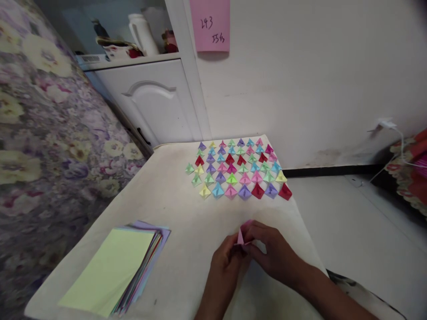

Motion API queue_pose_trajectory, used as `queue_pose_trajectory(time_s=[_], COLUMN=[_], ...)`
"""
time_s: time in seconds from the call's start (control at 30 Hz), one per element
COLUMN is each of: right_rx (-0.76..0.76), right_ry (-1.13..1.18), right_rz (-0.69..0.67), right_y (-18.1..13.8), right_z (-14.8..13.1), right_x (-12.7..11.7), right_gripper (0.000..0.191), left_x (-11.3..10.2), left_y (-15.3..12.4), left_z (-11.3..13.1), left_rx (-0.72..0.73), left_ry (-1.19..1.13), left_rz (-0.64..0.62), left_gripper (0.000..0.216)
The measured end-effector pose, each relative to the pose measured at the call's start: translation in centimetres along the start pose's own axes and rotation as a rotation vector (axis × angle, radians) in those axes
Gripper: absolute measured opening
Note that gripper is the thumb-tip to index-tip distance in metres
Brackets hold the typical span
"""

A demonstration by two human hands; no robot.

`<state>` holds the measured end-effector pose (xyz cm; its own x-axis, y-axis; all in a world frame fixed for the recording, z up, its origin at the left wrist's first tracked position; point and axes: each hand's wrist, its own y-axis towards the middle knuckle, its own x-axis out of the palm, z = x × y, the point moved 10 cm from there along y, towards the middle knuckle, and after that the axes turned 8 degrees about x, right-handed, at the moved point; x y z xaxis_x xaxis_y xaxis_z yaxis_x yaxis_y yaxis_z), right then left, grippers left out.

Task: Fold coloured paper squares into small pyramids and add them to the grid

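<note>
Between my two hands is a small piece of folded pink paper (240, 238), held above the near part of the table. My left hand (226, 262) grips its lower left side with closed fingers. Closed on the upper right part, my right hand (268, 246) pinches the paper between thumb and fingers, hiding some of its folds. Beyond my hands, rows of small folded paper pieces (244, 192) in several colours stand on the table. A stack of coloured paper sheets (110, 269), pale yellow-green on top, lies to the left.
The cream-covered table (160, 186) meets a white wall and a white cabinet (150, 100). A floral curtain (60, 133) hangs along the left. A pink note (211, 26) is stuck above. At right, a plug with a white cable (387, 124) sits in the wall.
</note>
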<state>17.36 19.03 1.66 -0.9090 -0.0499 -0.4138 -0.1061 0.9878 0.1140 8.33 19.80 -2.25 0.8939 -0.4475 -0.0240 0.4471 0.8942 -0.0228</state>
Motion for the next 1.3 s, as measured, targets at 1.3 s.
queue_pose_trajectory(time_s=[1.3], right_rx=[0.148], right_ry=[0.071], right_rz=[0.046], right_y=[0.0], right_z=[1.4], right_x=[-0.1], right_gripper=[0.015], left_x=[-0.9], left_y=[0.4], left_z=[-3.2], left_rx=[-0.088], left_ry=[-0.346], left_rz=[0.142], left_gripper=[0.017])
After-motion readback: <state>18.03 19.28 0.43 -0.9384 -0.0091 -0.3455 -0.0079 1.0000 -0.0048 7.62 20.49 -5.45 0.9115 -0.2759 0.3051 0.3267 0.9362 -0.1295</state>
